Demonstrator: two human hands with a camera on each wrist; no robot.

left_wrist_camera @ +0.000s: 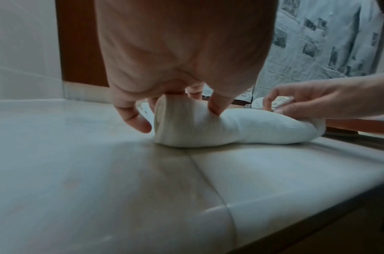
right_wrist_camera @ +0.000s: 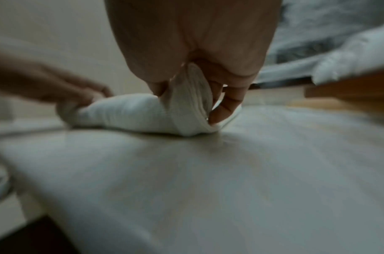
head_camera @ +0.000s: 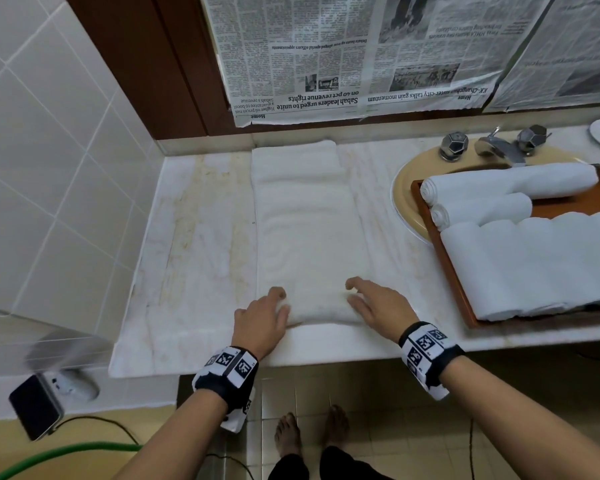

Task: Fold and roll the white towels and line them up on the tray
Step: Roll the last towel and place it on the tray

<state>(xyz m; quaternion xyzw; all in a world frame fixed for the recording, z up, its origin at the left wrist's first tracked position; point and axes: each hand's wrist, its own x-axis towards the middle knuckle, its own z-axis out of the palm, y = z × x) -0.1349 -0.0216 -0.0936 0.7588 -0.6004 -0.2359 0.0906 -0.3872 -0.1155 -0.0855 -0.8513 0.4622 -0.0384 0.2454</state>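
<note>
A long folded white towel [head_camera: 305,223] lies on the marble counter [head_camera: 194,237], running away from me. Its near end is turned over into a short roll [head_camera: 321,311]. My left hand [head_camera: 262,318] pinches the roll's left end [left_wrist_camera: 175,123], with the thumb on the front side. My right hand [head_camera: 374,306] pinches the right end [right_wrist_camera: 191,110], thumb in front, fingers behind. At the right a brown wooden tray [head_camera: 447,258] holds two rolled white towels [head_camera: 499,183] and a stack of folded towels [head_camera: 541,265].
The tray rests over a beige sink [head_camera: 404,188] with chrome taps [head_camera: 496,147]. Newspaper [head_camera: 361,53] covers the wall behind. The counter's front edge [head_camera: 291,358] lies just below my wrists. A phone [head_camera: 35,407] sits low at the left, beside a green hose [head_camera: 66,452].
</note>
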